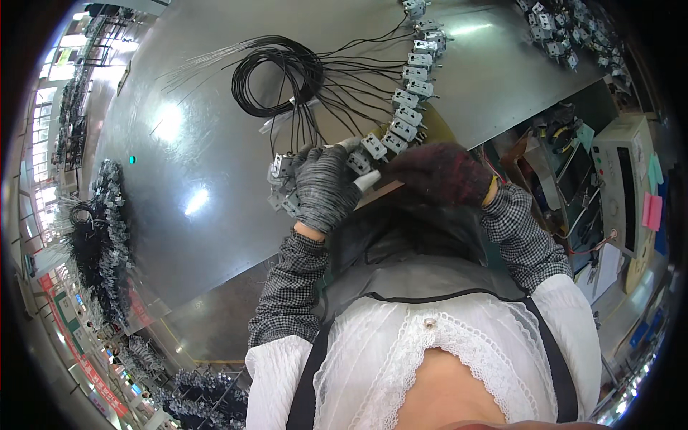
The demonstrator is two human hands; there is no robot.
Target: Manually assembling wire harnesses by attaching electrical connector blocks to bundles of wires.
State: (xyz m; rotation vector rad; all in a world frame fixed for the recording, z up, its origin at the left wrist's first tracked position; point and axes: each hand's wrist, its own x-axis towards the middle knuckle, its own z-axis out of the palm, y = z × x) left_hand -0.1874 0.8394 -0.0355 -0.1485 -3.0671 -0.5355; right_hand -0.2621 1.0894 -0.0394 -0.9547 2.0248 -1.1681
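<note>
A row of small silver metal blocks (408, 115) with thin black cables curves down the metal table toward me. My left hand (322, 183), in a grey striped glove with white fingertips, is at the row's near end. Its thumb and forefinger lie on either side of one metal block (357, 162), closed on it. More blocks (283, 168) sit beside that hand, on its left. My right hand (444, 173), in a dark red glove, is beside the row at the table's near edge. Its fingers are dark and partly hidden, so I cannot make out a grip.
The cables run into a black coil (276, 75) on the metal table (193, 136). Another heap of metal blocks (570, 32) lies at the far right. To my right are a tray of tools (566, 154) and a pale boxy instrument (620, 186). Bundled parts (107, 236) hang at the left.
</note>
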